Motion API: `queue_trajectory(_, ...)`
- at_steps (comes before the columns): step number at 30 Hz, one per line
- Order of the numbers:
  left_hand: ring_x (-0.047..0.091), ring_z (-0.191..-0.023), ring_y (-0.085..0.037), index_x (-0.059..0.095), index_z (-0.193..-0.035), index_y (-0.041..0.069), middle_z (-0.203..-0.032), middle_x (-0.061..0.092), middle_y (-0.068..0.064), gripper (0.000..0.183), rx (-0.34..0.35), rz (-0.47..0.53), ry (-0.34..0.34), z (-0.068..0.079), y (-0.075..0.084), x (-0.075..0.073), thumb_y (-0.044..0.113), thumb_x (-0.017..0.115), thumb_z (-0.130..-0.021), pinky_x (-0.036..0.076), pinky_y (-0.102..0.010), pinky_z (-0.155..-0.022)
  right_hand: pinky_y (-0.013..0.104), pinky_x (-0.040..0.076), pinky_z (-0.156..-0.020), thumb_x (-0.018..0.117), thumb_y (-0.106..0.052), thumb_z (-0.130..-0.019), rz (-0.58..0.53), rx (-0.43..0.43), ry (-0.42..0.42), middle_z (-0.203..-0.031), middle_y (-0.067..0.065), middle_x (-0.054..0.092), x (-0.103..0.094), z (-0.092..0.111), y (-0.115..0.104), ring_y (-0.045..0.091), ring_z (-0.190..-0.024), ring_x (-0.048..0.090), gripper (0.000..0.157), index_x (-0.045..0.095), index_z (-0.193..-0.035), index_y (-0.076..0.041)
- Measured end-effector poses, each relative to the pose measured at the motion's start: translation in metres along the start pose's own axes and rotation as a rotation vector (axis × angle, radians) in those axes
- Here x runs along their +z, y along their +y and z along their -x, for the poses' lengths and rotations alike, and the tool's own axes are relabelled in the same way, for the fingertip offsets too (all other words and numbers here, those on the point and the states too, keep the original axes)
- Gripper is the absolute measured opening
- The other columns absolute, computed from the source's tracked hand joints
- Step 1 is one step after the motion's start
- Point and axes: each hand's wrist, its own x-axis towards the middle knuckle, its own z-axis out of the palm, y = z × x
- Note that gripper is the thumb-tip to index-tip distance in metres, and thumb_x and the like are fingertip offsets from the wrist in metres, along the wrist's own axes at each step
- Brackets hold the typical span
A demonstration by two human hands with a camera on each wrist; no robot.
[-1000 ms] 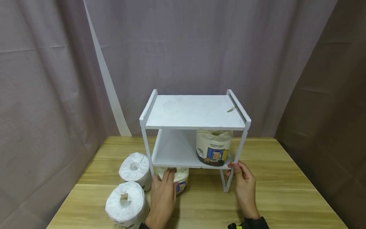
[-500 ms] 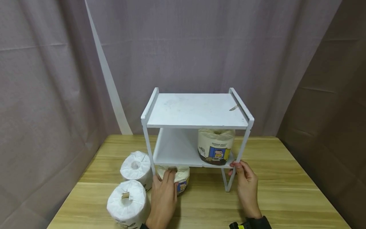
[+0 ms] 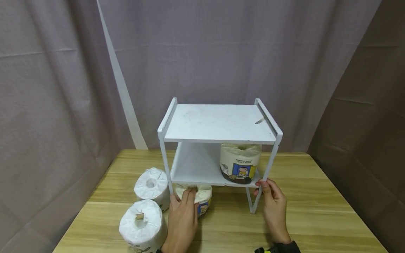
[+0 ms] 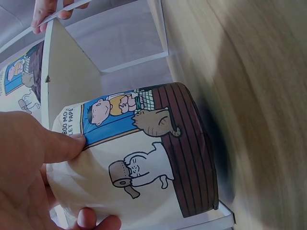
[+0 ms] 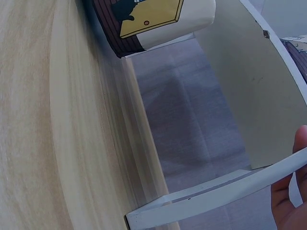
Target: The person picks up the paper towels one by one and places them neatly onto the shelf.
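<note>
A white two-tier rack stands on the wooden table, and a printed toilet paper roll sits upright at the right of its lower shelf. My left hand grips a second printed toilet roll at the rack's front left, partly beneath the lower shelf. Thumb and fingers clasp this roll near its top, and a dark shadow lies by its base; whether it touches the table I cannot tell. My right hand pinches the rack's right front leg at the lower shelf's corner.
Two white-wrapped toilet rolls, a rear one and a front one, stand upright on the table left of my left hand. Grey curtains hang behind the table and at both sides.
The rack, rolls and hands appear slightly farther right in the head view, all together. Both hands keep the same holds.
</note>
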Motion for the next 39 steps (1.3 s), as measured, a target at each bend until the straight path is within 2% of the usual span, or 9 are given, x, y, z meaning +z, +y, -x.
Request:
queue_trajectory(7, 0.042, -0.086, -0.028, 0.062, -0.115, 0.009, -0.115, 0.060, -0.002, 0.039, 0.018, 0.016, -0.012, -0.002, 0.002, -0.004, 0.016, 0.075, -0.079, 0.035, -0.036, -0.074, 0.022, 0.050, -0.070, 0.050, -0.012, -0.100, 0.010, 0.011, 0.017, -0.091, 0.006, 0.068, 0.001, -0.004, -0.001, 0.024, -0.070, 0.062, 0.026, 0.064, -0.106, 0.009)
queue_trajectory(15, 0.038, -0.082, -0.023, 0.063, -0.121, 0.012, -0.118, 0.061, 0.000, 0.043, -0.009, 0.028, -0.046, 0.001, 0.007, -0.014, 0.019, 0.074, -0.081, 0.035, -0.032, -0.070, 0.022, 0.051, -0.070, 0.050, -0.012, -0.100, 0.007, 0.017, 0.017, -0.090, 0.004, 0.068, 0.000, -0.001, -0.002, 0.024, -0.070, 0.063, 0.026, 0.064, -0.105, 0.009)
queue_trajectory(27, 0.037, -0.083, -0.021, 0.061, -0.115, 0.013, -0.117, 0.059, 0.002, 0.037, 0.003, 0.023, -0.089, 0.008, 0.011, -0.023, 0.022, 0.073, -0.082, 0.033, -0.032, -0.076, 0.022, 0.050, -0.071, 0.050, -0.011, -0.099, 0.010, 0.023, 0.014, -0.091, 0.005, 0.069, 0.000, 0.000, -0.003, 0.020, -0.069, 0.063, 0.025, 0.064, -0.106, 0.009)
queue_trajectory(34, 0.039, -0.085, -0.021, 0.061, -0.117, 0.012, -0.118, 0.059, 0.001, 0.038, 0.046, 0.017, -0.066, 0.011, 0.009, -0.025, 0.020, 0.073, -0.081, 0.031, -0.030, -0.074, 0.021, 0.050, -0.071, 0.048, -0.009, -0.100, 0.023, -0.006, -0.009, -0.092, 0.010, 0.068, -0.001, 0.000, -0.002, 0.019, -0.069, 0.063, 0.024, 0.064, -0.107, 0.008)
queue_trajectory(39, 0.044, -0.092, -0.024, 0.061, -0.117, 0.010, -0.118, 0.059, -0.003, 0.038, 0.078, 0.022, -0.044, 0.013, 0.007, -0.027, 0.021, 0.071, -0.082, 0.031, -0.032, -0.076, 0.021, 0.050, -0.069, 0.049, -0.011, -0.100, 0.008, 0.014, 0.004, -0.091, 0.007, 0.068, 0.001, 0.001, -0.001, 0.017, -0.068, 0.063, 0.025, 0.064, -0.106, 0.008)
